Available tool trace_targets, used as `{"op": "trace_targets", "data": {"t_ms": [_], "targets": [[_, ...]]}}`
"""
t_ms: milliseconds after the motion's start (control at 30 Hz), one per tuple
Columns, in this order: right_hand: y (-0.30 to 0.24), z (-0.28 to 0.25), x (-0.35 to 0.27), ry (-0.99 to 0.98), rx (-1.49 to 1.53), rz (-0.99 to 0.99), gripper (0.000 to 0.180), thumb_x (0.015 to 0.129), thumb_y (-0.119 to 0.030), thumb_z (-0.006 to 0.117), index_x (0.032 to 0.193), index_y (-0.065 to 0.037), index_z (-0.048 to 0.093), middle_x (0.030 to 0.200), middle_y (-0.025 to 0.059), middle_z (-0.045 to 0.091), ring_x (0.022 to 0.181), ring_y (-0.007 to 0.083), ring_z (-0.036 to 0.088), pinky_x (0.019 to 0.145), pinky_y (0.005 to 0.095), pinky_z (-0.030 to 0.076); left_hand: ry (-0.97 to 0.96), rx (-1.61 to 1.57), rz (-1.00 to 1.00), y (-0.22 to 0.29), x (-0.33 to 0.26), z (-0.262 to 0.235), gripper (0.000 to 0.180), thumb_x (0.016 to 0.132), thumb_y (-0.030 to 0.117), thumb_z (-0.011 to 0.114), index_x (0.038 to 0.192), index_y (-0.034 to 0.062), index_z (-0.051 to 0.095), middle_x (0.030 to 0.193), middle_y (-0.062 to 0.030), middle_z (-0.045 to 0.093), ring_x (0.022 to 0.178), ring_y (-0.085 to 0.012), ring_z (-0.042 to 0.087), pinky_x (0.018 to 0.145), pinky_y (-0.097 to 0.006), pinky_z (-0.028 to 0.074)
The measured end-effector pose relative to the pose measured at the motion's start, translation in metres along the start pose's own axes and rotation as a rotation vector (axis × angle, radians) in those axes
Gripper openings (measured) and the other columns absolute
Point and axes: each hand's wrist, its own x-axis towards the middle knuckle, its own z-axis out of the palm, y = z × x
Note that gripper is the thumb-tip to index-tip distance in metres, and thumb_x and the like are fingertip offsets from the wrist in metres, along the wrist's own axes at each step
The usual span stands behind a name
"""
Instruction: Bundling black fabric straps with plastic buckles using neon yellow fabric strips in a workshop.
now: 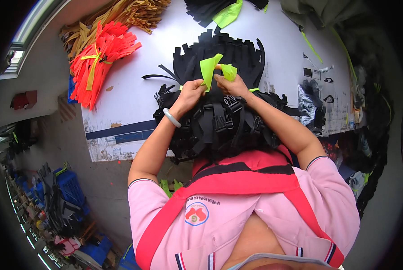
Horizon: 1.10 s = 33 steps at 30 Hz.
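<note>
Both hands meet over a heap of black webbing straps with plastic buckles. The left hand is closed, pinching one end of a neon yellow-green ribbon between thumb and fingers; a pale jade bangle sits on that wrist. The right hand is closed too, gripping the ribbon's other end just beside the left, knuckles up. Both forearms rise from bent elbows, pink sleeves below, and converge at the ribbon.

Just beyond the hands, black strap ends fan out on the white table. Well to the left lies a bundle of orange-red strips tied with a yellow-green band, with tan strips past it. To the right, white sheets printed with black shapes lie on the table.
</note>
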Motion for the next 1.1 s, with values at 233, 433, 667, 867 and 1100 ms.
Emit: {"op": "trace_targets", "data": {"t_ms": [233,433,667,867,1100], "targets": [[-0.017,0.047,-0.008,-0.001,-0.17,-0.429,0.02,0.101,-0.023,0.046,0.101,-0.005,0.056,0.061,-0.0062,0.039,0.051,0.0019,0.033,0.047,0.0192,0.027,0.216,-0.76,-0.186,0.028,0.018,0.041,0.019,0.094,0.012,0.053,0.103,0.0002,0.065,0.088,-0.0023,0.065,0.086,-0.0108,0.059,0.078,-0.025,0.047],[-0.022,0.049,0.008,0.191,0.033,-0.431,0.022,0.101,-0.023,0.045,0.102,-0.003,0.057,0.059,-0.0067,0.037,0.048,0.001,0.028,0.043,0.0194,0.023,-0.15,-0.421,-0.049,0.005,0.014,0.042,0.019,0.087,0.002,0.055,0.102,-0.0024,0.065,0.095,-0.0049,0.066,0.084,-0.0109,0.06,0.076,-0.024,0.047],[-0.021,0.036,0.009,0.177,-0.072,-0.361,0.023,0.101,-0.026,0.048,0.101,-0.007,0.059,0.059,-0.0081,0.036,0.049,0.0003,0.029,0.043,0.0188,0.023,-0.256,-0.459,-0.109,0.029,0.005,0.038,0.026,0.089,0.012,0.058,0.109,-0.0054,0.061,0.099,-0.0066,0.065,0.092,-0.0122,0.06,0.083,-0.024,0.047],[-0.067,0.003,-0.012,0.03,-0.21,-0.251,0.056,0.084,-0.029,0.071,0.132,-0.01,0.05,0.109,0.0024,0.052,0.1,0.0115,0.051,0.089,0.0252,0.042,-0.113,-0.408,-0.021,0.005,0.015,0.046,0.029,0.097,0.029,0.052,0.086,0.0036,0.06,0.076,0.0038,0.055,0.07,-0.0046,0.047,0.063,-0.022,0.038],[-0.001,-0.113,0.019,0.207,-0.836,0.353,0.037,0.084,-0.036,0.066,0.1,-0.003,0.068,0.077,0.0027,0.063,0.065,0.0098,0.057,0.054,0.0258,0.045,-0.142,-0.343,0.002,0.012,0.015,0.055,0.031,0.098,0.028,0.051,0.077,0.0053,0.055,0.07,0.0071,0.047,0.064,-0.004,0.038,0.058,-0.022,0.032]]}}
